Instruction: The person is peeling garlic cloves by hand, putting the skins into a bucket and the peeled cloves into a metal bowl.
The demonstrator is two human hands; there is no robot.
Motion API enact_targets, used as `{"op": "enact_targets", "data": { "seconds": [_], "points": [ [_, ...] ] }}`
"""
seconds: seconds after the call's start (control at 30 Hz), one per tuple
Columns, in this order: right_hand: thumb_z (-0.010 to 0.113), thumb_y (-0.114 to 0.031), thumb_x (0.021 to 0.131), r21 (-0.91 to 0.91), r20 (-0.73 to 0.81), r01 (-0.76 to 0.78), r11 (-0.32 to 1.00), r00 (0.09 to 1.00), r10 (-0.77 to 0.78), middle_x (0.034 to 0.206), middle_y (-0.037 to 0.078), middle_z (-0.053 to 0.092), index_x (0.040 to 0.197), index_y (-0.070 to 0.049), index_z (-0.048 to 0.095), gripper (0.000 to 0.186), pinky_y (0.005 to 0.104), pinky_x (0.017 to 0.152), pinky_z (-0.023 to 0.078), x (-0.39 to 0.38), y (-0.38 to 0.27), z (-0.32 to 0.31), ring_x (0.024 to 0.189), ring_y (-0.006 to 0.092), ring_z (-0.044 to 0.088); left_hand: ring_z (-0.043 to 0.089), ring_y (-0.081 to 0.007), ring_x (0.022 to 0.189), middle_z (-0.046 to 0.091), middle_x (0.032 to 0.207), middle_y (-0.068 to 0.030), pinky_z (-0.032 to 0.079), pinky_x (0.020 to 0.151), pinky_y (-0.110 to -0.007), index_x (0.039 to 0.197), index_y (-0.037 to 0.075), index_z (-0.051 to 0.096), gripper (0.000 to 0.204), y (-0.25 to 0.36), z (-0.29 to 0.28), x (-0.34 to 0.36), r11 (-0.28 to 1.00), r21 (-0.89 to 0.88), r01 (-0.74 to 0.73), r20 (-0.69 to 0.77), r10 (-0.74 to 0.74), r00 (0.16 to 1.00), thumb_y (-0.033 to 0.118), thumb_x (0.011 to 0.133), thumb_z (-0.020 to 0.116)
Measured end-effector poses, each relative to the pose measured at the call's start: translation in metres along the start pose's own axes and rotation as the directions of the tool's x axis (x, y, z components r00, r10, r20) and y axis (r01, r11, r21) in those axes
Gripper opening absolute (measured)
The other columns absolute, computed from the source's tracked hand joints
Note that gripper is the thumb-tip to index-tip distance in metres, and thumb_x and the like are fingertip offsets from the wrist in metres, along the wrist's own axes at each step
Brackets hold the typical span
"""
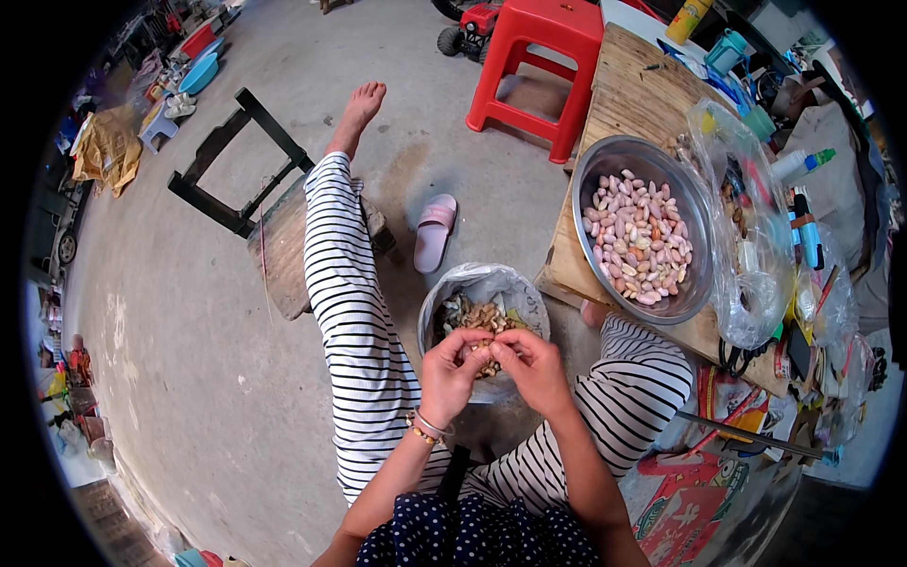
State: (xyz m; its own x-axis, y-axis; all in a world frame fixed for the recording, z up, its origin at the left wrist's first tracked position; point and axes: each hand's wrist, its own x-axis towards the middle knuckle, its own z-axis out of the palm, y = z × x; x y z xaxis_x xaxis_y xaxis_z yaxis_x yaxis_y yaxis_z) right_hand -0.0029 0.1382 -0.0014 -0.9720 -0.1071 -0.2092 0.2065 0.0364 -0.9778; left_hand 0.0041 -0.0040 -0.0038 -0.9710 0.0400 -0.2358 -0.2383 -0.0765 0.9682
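Over a bin (432, 304) lined with a whitish plastic bag (531, 300), my left hand (452, 369) and my right hand (531, 367) meet, thumbs and fingertips pinched together. Between them is a peanut (487, 346), mostly covered by the fingers. Broken tan peanut shells (484, 316) fill the bin just below. To the right, a wide metal bowl (697, 222) holds a heap of shelled pink peanuts (642, 231). Bracelets (430, 425) circle my left wrist.
The bowl rests on a wooden table (619, 80), beside a clear plastic bag (751, 302) and clutter. A red stool (553, 28) stands beyond. My left leg extends across a low wooden chair (279, 274). A pink slipper (433, 241) lies on the floor.
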Motion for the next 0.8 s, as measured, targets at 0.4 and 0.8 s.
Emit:
{"op": "enact_targets", "data": {
  "seconds": [0.4,0.8],
  "points": [
    [0.057,-0.008,0.086,0.280,0.047,-0.200,0.939,0.980,0.195,0.076,0.006,0.062,0.089,0.004,0.061,0.013,0.0214,0.055,0.051,0.001,-0.008,-0.006,0.063,0.0092,0.059,0.046,-0.0028,0.057,0.058,0.072,0.0012,0.038,0.048,-0.019,0.100,0.000,0.061,0.016,-0.003,-0.001,-0.004,0.971,-0.215,0.108,0.090,-0.091,0.992,0.006,0.085,0.061],
    [0.060,-0.008,0.085,0.145,-0.054,-0.112,0.983,0.991,0.121,0.077,0.005,0.060,0.089,0.003,0.061,0.012,0.0210,0.052,0.049,0.001,-0.017,-0.006,0.064,0.0100,0.059,0.034,-0.0030,0.051,0.052,0.087,-0.0022,0.031,0.044,-0.015,0.113,0.001,0.052,0.026,-0.009,-0.008,0.000,0.656,-0.686,0.315,0.277,-0.164,0.947,0.019,0.095,0.045]
  ]
}}
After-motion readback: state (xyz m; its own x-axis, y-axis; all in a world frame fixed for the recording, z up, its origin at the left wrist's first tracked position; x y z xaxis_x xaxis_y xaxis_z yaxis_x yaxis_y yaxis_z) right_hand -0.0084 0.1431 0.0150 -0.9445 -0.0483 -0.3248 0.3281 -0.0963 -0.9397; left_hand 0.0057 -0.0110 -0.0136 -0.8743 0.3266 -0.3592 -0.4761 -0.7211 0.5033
